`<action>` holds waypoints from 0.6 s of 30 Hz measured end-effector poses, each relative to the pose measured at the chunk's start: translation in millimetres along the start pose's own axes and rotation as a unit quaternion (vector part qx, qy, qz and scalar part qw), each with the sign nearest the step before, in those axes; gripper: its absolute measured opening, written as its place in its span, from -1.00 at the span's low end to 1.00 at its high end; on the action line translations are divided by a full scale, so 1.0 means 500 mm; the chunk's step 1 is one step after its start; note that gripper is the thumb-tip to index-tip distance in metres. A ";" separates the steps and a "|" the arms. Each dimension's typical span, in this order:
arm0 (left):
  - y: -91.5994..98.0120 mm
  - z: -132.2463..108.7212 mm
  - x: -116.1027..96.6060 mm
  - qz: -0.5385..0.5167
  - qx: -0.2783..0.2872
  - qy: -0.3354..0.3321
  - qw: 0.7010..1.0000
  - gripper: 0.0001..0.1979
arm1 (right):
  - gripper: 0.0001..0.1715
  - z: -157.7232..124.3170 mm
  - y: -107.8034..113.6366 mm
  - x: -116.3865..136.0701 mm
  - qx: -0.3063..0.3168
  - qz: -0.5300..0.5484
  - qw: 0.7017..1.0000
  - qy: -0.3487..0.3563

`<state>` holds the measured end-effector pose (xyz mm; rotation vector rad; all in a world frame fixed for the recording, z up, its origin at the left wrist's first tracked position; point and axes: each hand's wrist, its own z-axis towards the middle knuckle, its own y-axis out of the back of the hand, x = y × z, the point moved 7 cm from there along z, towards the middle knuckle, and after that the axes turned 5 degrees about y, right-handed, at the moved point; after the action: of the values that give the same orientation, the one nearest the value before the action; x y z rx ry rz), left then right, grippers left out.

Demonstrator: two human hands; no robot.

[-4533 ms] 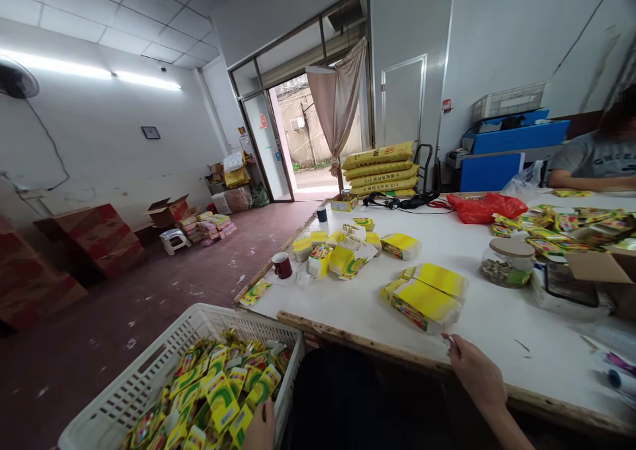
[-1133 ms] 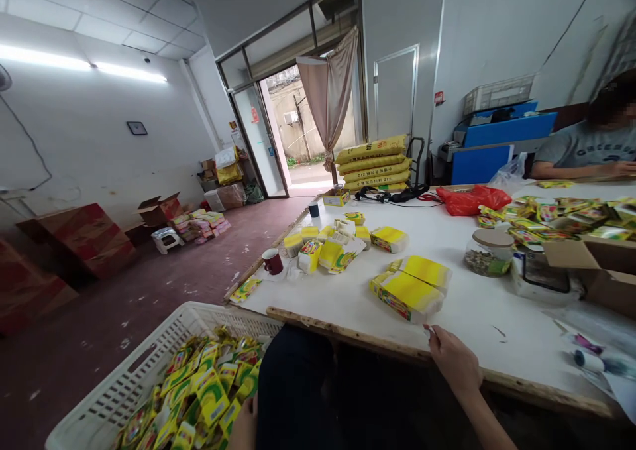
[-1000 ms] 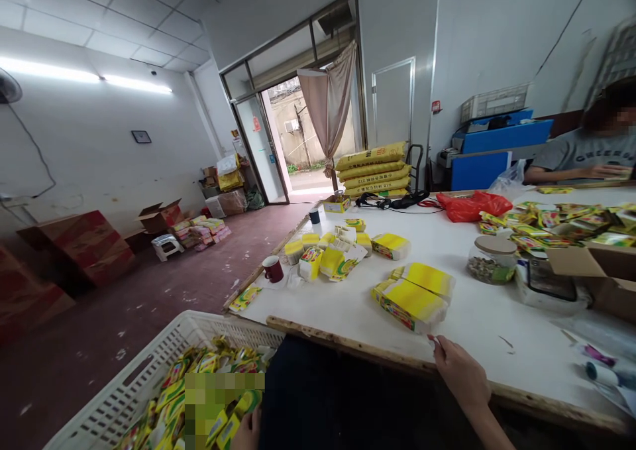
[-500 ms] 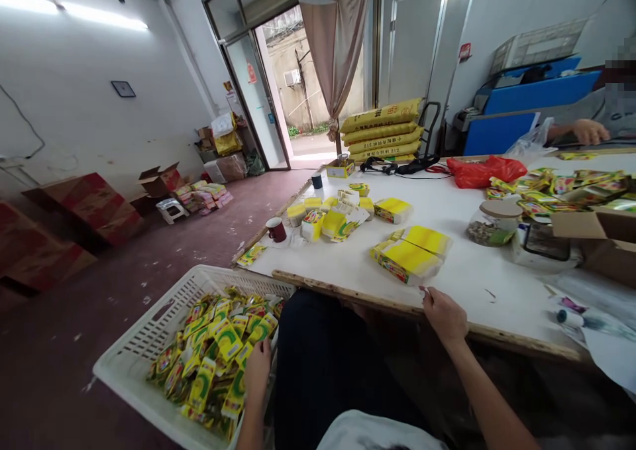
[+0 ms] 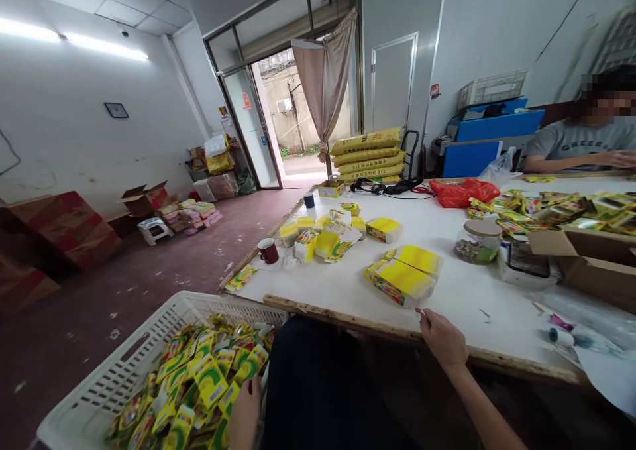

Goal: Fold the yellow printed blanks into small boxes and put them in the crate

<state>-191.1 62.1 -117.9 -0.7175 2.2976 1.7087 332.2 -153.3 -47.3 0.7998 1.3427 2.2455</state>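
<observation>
My left hand (image 5: 246, 407) is over the right side of a white plastic basket (image 5: 79, 397), fingers curled, beside a heap of small yellow-green packets (image 5: 211, 378). Whatever it may hold is hidden. At the table's front edge my right hand (image 5: 443, 340) has thumb and forefinger pinched together; a small pale bit shows at the fingertips, too small to name. Just beyond that hand lies a block of yellow boxes (image 5: 405, 276) in clear wrap. Farther left on the white table (image 5: 318, 287) is a cluster of yellow packs (image 5: 328, 243).
A dark red mug (image 5: 269, 252) stands near the table's left edge. To the right are a lidded jar (image 5: 477, 243), an open cardboard box (image 5: 591, 258) and a red plastic bag (image 5: 462, 193). A co-worker (image 5: 571, 146) sits across at the far right, beyond a pile of packets (image 5: 561, 205).
The camera view has tilted up and turned slightly right, bringing more of the co-worker into view. Both my hands keep nearly the same places by the basket and table edge.
</observation>
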 end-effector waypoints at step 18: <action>0.019 -0.005 0.001 -0.152 -0.091 -0.031 0.984 -0.67 | -0.70 -0.004 0.001 -0.012 -0.057 0.153 0.987 0.001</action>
<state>-195.7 61.6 -109.3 -0.9782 1.8906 1.7774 335.5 -158.5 -49.0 1.0210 1.1432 2.5294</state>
